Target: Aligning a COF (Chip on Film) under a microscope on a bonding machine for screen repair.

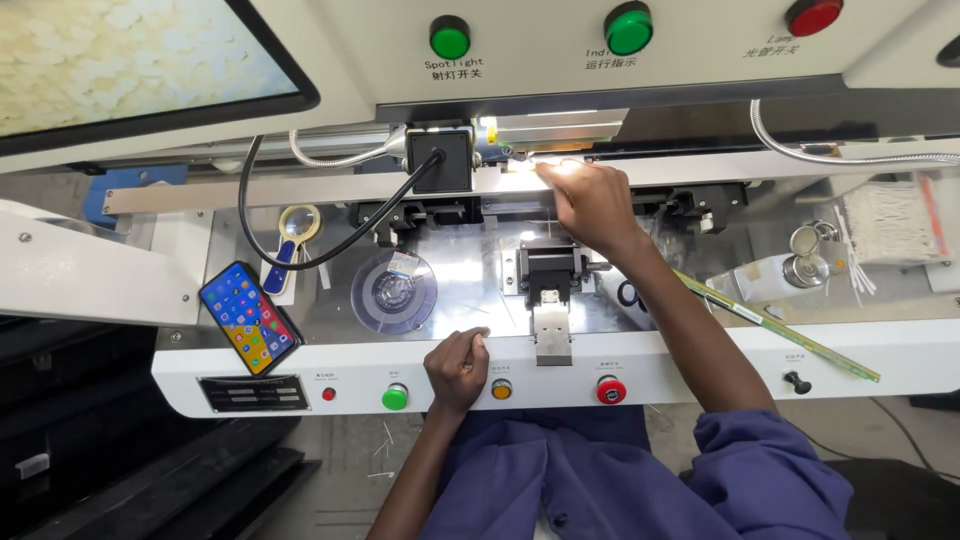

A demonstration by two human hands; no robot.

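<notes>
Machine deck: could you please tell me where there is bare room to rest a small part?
Bare metal shows between the round clear disc and the black fixture, above the left hand. It is crowded under the lamp by the right hand, and at right around the bottle and ruler.

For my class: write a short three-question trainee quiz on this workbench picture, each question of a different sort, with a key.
1. True or false: the right hand reaches up to the lit spot under the machine head.
2. Where does the left hand rest?
A. on the phone
B. on the white front edge of the bench
C. on the magnifying glass
3. Fill in: the phone lies to the ____ of the round clear disc.

Key:
1. True.
2. B; it is curled loosely on the white front edge, between the green button and the amber button.
3. Left.
</notes>
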